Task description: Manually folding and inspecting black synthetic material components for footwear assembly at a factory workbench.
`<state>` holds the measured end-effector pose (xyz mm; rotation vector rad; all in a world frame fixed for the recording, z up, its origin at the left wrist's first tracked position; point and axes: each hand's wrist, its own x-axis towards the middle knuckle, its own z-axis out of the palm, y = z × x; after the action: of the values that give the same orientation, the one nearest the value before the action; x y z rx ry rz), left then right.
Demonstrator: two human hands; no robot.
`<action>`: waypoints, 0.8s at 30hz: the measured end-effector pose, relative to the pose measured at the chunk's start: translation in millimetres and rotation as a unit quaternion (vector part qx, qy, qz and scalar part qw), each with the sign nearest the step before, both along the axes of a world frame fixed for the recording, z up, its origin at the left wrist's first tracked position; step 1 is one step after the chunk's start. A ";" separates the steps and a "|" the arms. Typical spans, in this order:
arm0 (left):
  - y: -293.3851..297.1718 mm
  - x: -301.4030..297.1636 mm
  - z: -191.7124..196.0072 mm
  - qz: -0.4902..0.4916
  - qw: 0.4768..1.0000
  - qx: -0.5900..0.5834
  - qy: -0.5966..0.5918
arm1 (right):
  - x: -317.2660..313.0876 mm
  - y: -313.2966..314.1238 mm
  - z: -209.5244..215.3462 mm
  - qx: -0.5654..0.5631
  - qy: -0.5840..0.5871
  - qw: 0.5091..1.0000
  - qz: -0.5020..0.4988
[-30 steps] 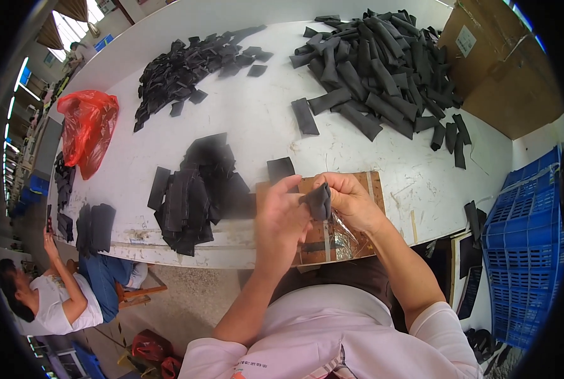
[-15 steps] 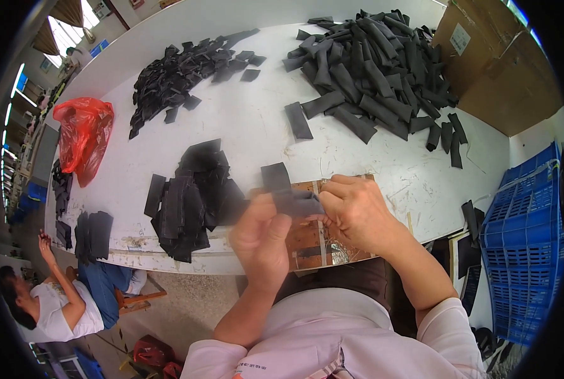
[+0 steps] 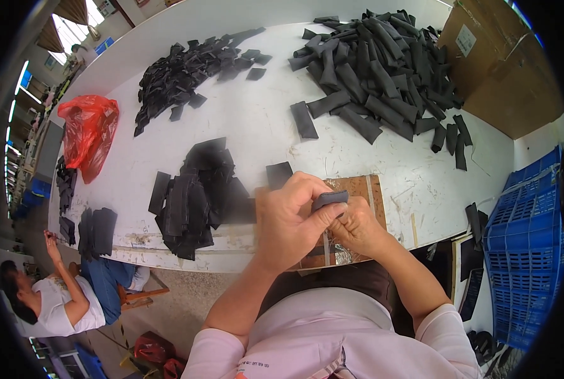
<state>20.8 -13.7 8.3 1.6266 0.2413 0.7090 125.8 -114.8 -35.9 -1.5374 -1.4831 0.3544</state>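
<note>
A small dark grey fabric piece (image 3: 330, 199), folded or rolled, is pinched between the thumb and fingers of my left hand (image 3: 288, 218). My right hand (image 3: 361, 228) is closed right beside it, its curled fingers against my left thumb. What those fingers grip is hidden. Both hands are above a brown wooden board (image 3: 371, 192) at the table's near edge. Just behind my left hand lies a flat dark piece (image 3: 278, 175). A loose stack of flat black fabric pieces (image 3: 184, 208) lies to the left of my hands.
Many dark fabric tubes (image 3: 383, 76) are heaped at the back right, before a cardboard box (image 3: 503, 69). Small black pieces (image 3: 181, 76) spread across the back left, near a red plastic bag (image 3: 89, 136). Blue crates (image 3: 525, 246) stand right. Another person (image 3: 60, 297) sits at lower left.
My left hand has moved right and turned, now covering more of the board. The fabric piece has swung from stretched between both hands to end-up at my left fingertips. My right hand has dropped slightly.
</note>
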 end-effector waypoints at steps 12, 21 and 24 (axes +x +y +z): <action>-8.5 -7.4 3.5 0.015 0.991 -0.021 -0.131 | 8.1 3.0 1.7 -0.016 -0.062 0.998 -0.004; -2.1 -13.3 -2.0 0.037 0.926 -0.287 -0.245 | 5.1 7.3 23.6 -0.030 -0.096 0.995 0.014; -3.8 -13.5 -10.1 0.062 0.933 -0.282 -0.216 | 5.3 8.2 16.9 -0.026 -0.100 0.994 0.029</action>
<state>7.4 -17.5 -1.8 0.8882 0.2032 0.9713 131.1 -106.6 -19.0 -1.6107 -1.6887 0.2814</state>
